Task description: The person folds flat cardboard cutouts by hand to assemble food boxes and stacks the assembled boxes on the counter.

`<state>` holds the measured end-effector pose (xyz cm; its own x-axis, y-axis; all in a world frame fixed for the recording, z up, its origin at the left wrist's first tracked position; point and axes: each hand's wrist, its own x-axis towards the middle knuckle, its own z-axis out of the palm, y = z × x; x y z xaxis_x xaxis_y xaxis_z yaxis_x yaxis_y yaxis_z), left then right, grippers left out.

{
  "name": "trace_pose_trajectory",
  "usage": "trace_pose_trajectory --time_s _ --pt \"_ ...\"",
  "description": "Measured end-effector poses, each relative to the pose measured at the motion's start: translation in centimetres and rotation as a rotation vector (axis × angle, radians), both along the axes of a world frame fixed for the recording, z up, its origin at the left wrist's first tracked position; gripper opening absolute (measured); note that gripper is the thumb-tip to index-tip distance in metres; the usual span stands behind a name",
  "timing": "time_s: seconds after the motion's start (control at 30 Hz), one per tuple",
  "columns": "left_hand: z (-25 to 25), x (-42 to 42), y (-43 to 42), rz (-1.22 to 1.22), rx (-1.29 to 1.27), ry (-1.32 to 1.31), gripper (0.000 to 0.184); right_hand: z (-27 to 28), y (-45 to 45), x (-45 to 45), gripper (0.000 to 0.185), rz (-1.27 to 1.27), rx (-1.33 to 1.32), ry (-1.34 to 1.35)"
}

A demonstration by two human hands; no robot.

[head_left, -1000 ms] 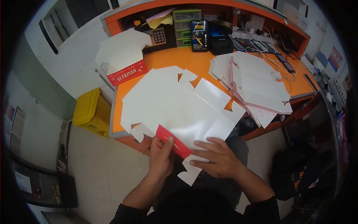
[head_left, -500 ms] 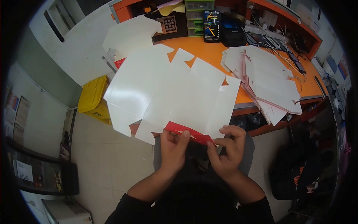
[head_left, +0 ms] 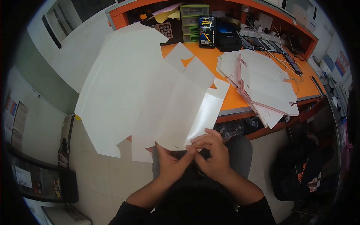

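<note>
Head view: nearest of all, two bare forearms (head_left: 144, 193) are seen coming out of dark sleeves (head_left: 127, 213), angled inward so that the wrists are brought near each other below a large white cardboard sheet (head_left: 123, 90). At the sheet's near edge, the card is grasped by the left hand (head_left: 170, 163), whose thumb is stretched toward the right and whose other fingers are largely hidden behind the sheet. The same edge is pinched, a little farther right, by the right hand (head_left: 215, 153); its fingers are bent over the card, its thumb is held lower, and its fingertips are met by the left thumb tip. A narrow gap is left between the two palms. By the right hand, a grey trouser leg (head_left: 240, 153) is partly exposed below the sheet. The sheet itself is held out in front of the body, tabs and notches spread, its far part covering some of an orange desk (head_left: 234, 100). Well to the right of the sheet, a black bag (head_left: 290, 176) is seen on the floor. Just right of the sheet, a stack of cut card (head_left: 266, 82) is laid on the desk. Beyond the sheet, a phone (head_left: 207, 33) is propped upright, with green drawers (head_left: 189, 30) placed beside it.
</note>
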<state>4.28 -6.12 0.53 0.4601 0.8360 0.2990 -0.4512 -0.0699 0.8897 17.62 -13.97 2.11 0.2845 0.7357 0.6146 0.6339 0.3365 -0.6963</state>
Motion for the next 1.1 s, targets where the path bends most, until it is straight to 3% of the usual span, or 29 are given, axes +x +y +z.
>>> trace_pose_trajectory --time_s 0.23,0.33,0.53,0.57,0.67,0.7,0.77,0.83,0.9,1.0,1.07,1.1 --pt "0.5 -1.3 2.7 0.287 0.297 0.299 0.077 2.7 0.7 -0.4 0.037 0.048 0.110 0.011" --pt "-0.9 -1.1 3.3 0.455 0.448 0.240 0.068 4.2 0.3 -0.5 0.038 0.140 0.160 0.015" --pt "-0.7 -2.8 2.3 0.432 0.478 0.079 0.070 6.4 -0.4 -2.8 0.041 0.301 0.266 -0.163" --pt "-0.7 -2.8 1.4 0.432 0.353 -0.031 0.065 6.7 -0.5 -3.1 0.039 0.311 0.312 -0.144" --pt "0.3 -5.8 0.9 0.086 0.484 0.125 0.059 6.3 -1.6 -3.3 0.040 0.356 0.318 -0.149" --pt "-1.8 -6.7 0.5 0.053 0.509 0.168 0.060 6.2 -1.9 -3.4 0.039 0.365 0.335 -0.151" --pt "-6.4 -9.5 0.2 -0.200 0.757 0.554 0.062 6.0 -2.8 -3.3 0.037 0.380 0.250 -0.165" --pt "-7.2 -9.7 0.2 -0.382 0.790 0.705 0.067 5.1 -4.1 -3.0 0.035 0.377 0.093 -0.173" --pt "-6.8 -7.4 -0.4 -0.486 0.613 0.614 0.074 3.8 -4.7 -2.6 0.035 0.340 0.030 -0.077" --pt "-6.9 -6.7 -2.0 -0.285 0.689 0.608 0.087 2.6 -7.1 -2.5 0.028 0.218 -0.186 0.156" --pt "-6.0 -5.9 -1.9 -0.299 0.816 0.709 0.092 1.2 -8.5 -2.6 0.024 0.091 -0.321 0.340" --pt "-5.7 -5.4 -1.9 -0.304 0.860 0.735 0.091 0.1 -8.7 -2.6 0.016 0.000 -0.269 0.361"
